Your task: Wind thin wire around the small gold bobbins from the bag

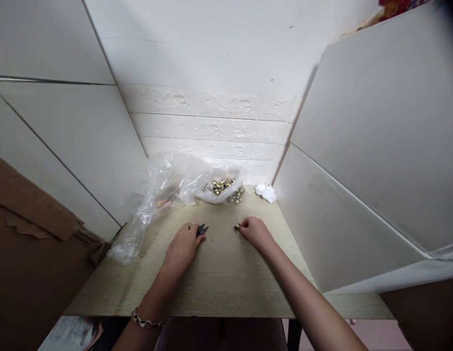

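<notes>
Desk [226, 292]: pale, wood-grained
Clear plastic [164, 178]: crumpled along the desk's back left
Piled parts [222, 186]: yellow and black, inside plastic
Left hand [181, 244]: curled round the cutters [201, 230]
Right hand [256, 232]: closed to a pinch on the small piece [237, 226]
White wad [266, 192]: back right
Cutters: black, blades parted
Small piece: yellow-black, right of the cutters

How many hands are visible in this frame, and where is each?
2. The left hand is over the table, holding a dark pointed tool; the right hand pinches a small black-and-yellow piece.
</notes>
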Demonstrator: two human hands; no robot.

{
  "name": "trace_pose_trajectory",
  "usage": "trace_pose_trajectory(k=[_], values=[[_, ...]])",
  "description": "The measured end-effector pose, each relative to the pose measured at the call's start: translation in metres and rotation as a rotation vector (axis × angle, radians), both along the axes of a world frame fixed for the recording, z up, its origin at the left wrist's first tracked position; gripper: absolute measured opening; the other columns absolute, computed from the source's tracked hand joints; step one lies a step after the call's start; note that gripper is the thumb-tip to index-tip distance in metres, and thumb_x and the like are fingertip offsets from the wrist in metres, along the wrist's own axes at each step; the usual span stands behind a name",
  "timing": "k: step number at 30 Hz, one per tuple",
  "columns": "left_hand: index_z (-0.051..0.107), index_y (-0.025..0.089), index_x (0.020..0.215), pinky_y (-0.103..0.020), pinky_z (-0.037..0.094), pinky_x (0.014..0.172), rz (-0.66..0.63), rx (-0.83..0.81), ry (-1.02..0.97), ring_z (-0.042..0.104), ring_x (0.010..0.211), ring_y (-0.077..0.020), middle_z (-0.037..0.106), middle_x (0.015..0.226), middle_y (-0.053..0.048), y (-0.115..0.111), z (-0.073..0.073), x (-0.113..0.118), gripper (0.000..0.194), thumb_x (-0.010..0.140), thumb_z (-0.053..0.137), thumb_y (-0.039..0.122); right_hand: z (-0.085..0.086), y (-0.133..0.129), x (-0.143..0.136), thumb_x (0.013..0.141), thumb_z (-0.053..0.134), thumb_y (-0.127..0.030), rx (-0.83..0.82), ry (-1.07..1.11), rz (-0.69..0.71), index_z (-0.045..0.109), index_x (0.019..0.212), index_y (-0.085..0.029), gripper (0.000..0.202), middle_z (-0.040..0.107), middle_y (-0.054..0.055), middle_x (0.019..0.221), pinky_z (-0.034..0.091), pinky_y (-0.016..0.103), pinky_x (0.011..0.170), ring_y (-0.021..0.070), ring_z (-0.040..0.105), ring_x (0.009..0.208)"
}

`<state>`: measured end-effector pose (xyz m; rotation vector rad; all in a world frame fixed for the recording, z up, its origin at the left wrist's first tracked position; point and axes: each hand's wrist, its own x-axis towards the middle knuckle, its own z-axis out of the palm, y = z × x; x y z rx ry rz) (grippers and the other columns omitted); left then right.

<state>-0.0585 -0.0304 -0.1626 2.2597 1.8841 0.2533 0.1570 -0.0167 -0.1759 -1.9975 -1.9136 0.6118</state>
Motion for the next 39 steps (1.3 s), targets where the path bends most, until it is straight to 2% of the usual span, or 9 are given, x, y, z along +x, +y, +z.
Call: trace_pose_trajectory(k=[4,9,12,17,20,23,30,34,39], values=[[0.05,0.016,0.111,-0.032,0.041,0.081,0.006,0.037,-0.024,0.054,0.092,-0.0224,0.056,0.1,-0.011,-0.002,0.001,0.001,0.04,0.08,0.045,0.04,0.016,0.001,0.001,0.075,0.052,-0.024,0.047,0.038,0.024,0.062,0.068,-0.015,0.015,0.064,0.003,0.072,0.042,0.025,0.063,0.0126,0.057,0.069],[0.048,0.014,0.117,-0.036,0.042,0.083,-0.063,0.379,-0.156,0.053,0.098,-0.0233,0.054,0.111,-0.013,-0.005,0.016,0.013,0.039,0.082,0.042,0.03,0.078,-0.003,0.004,0.069,0.051,-0.026,0.168,0.132,0.076,0.062,0.065,-0.017,0.015,0.062,0.001,0.064,0.036,0.021,0.055,0.0109,0.053,0.061],[0.061,0.015,0.096,-0.029,0.045,0.081,-0.178,0.586,-0.457,0.059,0.088,-0.0156,0.064,0.094,-0.007,-0.003,0.045,0.027,0.026,0.08,0.041,0.017,0.122,-0.01,0.004,0.07,0.051,-0.036,0.25,0.191,0.093,0.06,0.07,-0.018,0.02,0.055,-0.003,0.056,0.031,0.02,0.047,0.008,0.045,0.05],[0.067,0.017,0.082,-0.025,0.05,0.07,-0.09,0.766,-0.912,0.063,0.068,-0.0109,0.069,0.077,-0.002,0.012,0.115,0.05,0.018,0.075,0.05,0.02,0.166,-0.019,-0.003,0.07,0.054,-0.022,0.809,0.212,0.15,0.057,0.066,-0.02,0.006,0.054,-0.004,0.059,0.035,0.019,0.051,0.0066,0.045,0.054],[0.067,0.017,0.08,-0.023,0.05,0.07,-0.069,0.769,-1.186,0.063,0.071,-0.011,0.069,0.076,-0.002,0.019,0.146,0.059,0.016,0.072,0.056,0.025,0.174,-0.021,-0.01,0.07,0.053,-0.013,1.08,0.161,0.175,0.054,0.067,-0.02,0.007,0.057,-0.004,0.066,0.037,0.019,0.057,0.0066,0.049,0.06],[0.067,0.016,0.07,-0.022,0.049,0.064,-0.11,0.693,-1.303,0.061,0.067,-0.0113,0.067,0.067,-0.002,0.02,0.158,0.063,0.018,0.07,0.06,0.033,0.174,-0.02,-0.016,0.071,0.052,-0.013,1.215,0.15,0.134,0.053,0.066,-0.02,0.009,0.057,-0.004,0.065,0.038,0.02,0.057,0.007,0.049,0.06],[0.06,0.02,0.099,-0.024,0.046,0.062,-0.326,0.548,-1.202,0.056,0.079,-0.0143,0.062,0.099,-0.006,0.004,0.156,0.067,0.044,0.057,0.072,0.029,0.17,-0.023,-0.021,0.072,0.052,-0.018,1.281,0.015,0.085,0.052,0.068,-0.02,0.005,0.057,-0.003,0.065,0.037,0.023,0.059,0.0094,0.051,0.062],[0.061,0.021,0.095,-0.023,0.043,0.06,-0.229,0.553,-1.207,0.053,0.074,-0.0125,0.062,0.09,-0.003,-0.001,0.156,0.071,0.041,0.056,0.073,0.026,0.167,-0.026,-0.02,0.075,0.051,-0.022,1.338,-0.126,0.103,0.053,0.07,-0.02,0.006,0.061,-0.001,0.069,0.037,0.026,0.063,0.0116,0.053,0.066],[0.064,0.018,0.089,-0.023,0.042,0.057,-0.265,0.283,-1.407,0.052,0.064,-0.01,0.062,0.075,-0.001,0.004,0.155,0.067,0.031,0.059,0.071,0.026,0.166,-0.03,-0.021,0.074,0.055,-0.021,1.421,-0.129,0.122,0.053,0.075,-0.02,0.002,0.063,-0.001,0.071,0.04,0.027,0.065,0.0123,0.056,0.067]])
